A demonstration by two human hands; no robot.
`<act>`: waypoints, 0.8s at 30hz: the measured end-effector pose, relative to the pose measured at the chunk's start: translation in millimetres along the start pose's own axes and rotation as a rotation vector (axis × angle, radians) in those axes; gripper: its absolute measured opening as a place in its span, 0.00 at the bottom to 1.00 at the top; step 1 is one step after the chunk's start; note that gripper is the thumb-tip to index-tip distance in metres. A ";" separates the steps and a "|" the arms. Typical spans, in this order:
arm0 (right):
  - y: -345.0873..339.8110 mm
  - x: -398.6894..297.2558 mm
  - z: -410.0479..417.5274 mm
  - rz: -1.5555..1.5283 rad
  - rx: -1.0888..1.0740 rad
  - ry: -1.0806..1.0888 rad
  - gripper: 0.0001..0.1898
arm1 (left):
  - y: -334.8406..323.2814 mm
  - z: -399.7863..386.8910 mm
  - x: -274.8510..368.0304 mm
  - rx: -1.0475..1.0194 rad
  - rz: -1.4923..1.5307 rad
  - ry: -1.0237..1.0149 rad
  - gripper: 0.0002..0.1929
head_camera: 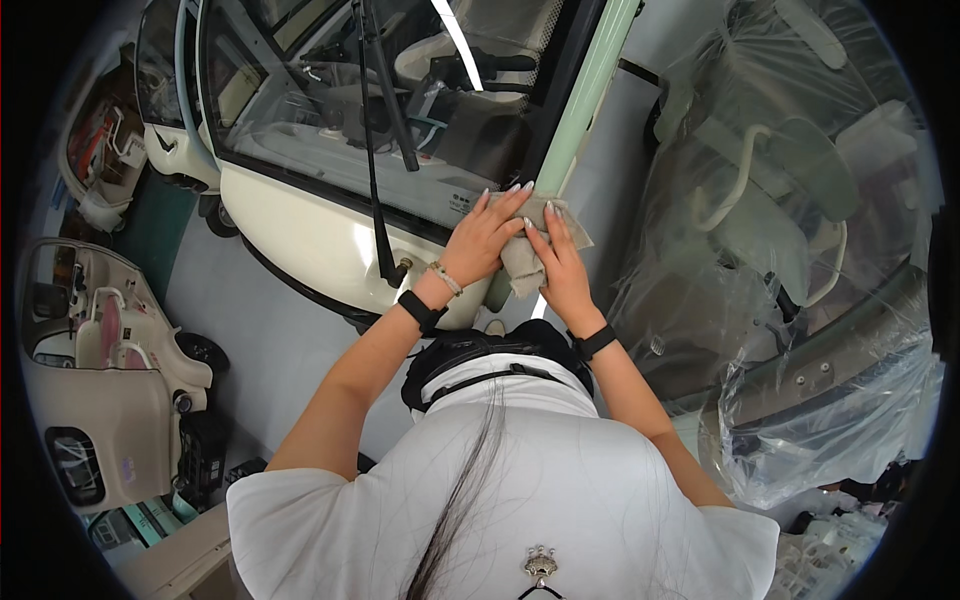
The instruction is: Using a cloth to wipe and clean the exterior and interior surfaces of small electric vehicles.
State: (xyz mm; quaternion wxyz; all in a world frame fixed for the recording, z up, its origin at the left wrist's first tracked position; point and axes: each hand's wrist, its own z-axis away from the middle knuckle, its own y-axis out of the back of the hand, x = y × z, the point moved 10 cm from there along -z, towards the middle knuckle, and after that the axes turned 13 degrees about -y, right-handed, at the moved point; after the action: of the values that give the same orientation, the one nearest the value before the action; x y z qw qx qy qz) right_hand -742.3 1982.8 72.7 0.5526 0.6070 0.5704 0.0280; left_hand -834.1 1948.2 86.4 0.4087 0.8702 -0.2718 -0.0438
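A grey-beige cloth (523,268) lies bunched under both hands at the lower end of a light-green pillar (581,105). My left hand (484,236) presses on its left side, fingers stretched over the lower corner of the windshield (300,142). On the cloth's right side, the fingers of my right hand (561,270) are bent over it, the fingertips near the pillar. The cream front panel (315,232) of the small vehicle curves below the glass. A black wiper arm (375,187) rises from a pivot on that panel, left of my left hand.
At right stands another vehicle under clear plastic sheeting (817,420). A beige small vehicle (112,420) with a black wheel is at left, and another cream vehicle (169,161) stands behind. Grey floor (247,330) runs between them. Plastic-wrapped items (832,547) lie at lower right.
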 end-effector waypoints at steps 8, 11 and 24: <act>90.8 -39.5 -124.3 0.112 0.263 0.243 0.41 | 59.4 -112.9 -43.6 0.288 -0.070 -0.028 0.39; 126.9 -58.8 -175.6 0.100 0.389 0.329 0.35 | 91.5 -163.0 -64.2 0.401 -0.153 -0.038 0.38; 5.4 -7.7 -41.9 0.005 0.245 0.198 0.28 | 14.0 -10.2 -10.1 0.112 0.035 0.126 0.39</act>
State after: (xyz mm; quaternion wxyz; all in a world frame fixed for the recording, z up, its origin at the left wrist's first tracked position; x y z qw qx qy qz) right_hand -769.3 2005.3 97.3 0.4155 0.6656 0.6197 0.0194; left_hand -845.7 1953.1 102.0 0.3764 0.8878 -0.2628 0.0337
